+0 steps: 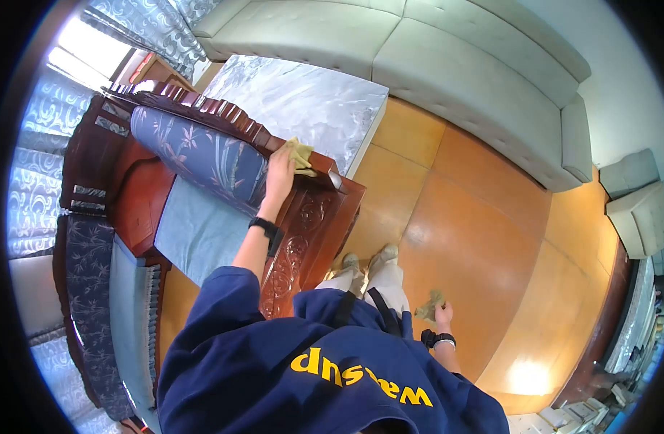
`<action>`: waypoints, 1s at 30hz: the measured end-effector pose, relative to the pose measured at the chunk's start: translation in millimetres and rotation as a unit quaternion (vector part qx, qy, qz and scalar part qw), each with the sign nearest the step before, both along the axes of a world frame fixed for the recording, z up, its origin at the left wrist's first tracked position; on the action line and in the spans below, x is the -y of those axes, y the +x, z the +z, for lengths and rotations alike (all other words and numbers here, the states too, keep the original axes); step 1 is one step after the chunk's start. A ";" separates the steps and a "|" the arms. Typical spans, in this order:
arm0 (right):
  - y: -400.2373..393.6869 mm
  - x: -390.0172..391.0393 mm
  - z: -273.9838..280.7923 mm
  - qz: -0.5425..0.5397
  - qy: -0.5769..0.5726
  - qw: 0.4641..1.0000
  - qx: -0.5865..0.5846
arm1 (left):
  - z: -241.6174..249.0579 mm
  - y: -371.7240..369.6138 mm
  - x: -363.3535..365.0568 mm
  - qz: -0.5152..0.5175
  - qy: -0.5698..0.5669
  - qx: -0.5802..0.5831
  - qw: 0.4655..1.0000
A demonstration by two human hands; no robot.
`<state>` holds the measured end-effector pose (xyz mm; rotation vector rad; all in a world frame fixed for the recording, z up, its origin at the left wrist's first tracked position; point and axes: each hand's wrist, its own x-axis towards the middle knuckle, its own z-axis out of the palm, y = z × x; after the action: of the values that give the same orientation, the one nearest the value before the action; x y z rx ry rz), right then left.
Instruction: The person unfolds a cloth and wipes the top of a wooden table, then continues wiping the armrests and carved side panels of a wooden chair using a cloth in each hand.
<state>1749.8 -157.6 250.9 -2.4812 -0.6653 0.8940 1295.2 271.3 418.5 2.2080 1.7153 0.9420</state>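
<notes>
My left hand [280, 172] is closed on a yellow cloth [301, 155], pressing it against the top corner of a dark carved wooden sofa [296, 249]. A blue bamboo-patterned cushion [202, 155] leans along the sofa's back just beside that hand. Below the cushion lies a light blue seat pad [202, 228]. Low at my right side, my right hand [443, 315] grips a crumpled olive-coloured cloth [429, 307], which hangs above the floor and touches no furniture.
A grey marble-topped table [303, 98] stands behind the wooden sofa. Farther back runs a long pale upholstered sofa [447, 79]. Orange-brown tiles [476, 217] cover the floor around my feet [368, 267]. Another carved sofa [93, 289] stands at the left by patterned curtains [43, 173].
</notes>
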 end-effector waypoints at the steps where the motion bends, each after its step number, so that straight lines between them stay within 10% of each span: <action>1: 2.5 -6.9 -1.3 0.008 -0.030 0.999 -0.022 | -5.3 3.8 -9.1 -0.018 -0.020 -0.022 0.999; 9: 47.9 -77.6 -23.9 0.058 -0.176 0.982 -0.033 | -1.1 52.7 14.8 0.019 -0.087 -0.162 0.983; 19: 43.9 -327.0 -44.3 0.294 0.025 0.955 0.029 | 4.6 37.5 -11.2 0.065 -0.154 -0.183 0.969; 30: -140.0 -435.8 135.8 0.359 0.254 0.885 -0.155 | -5.7 21.8 -61.3 0.165 -0.257 -0.157 0.939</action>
<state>1609.9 278.2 386.7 -1.5675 -1.5169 1.1420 1317.0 332.6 412.8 1.8217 2.2065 0.1409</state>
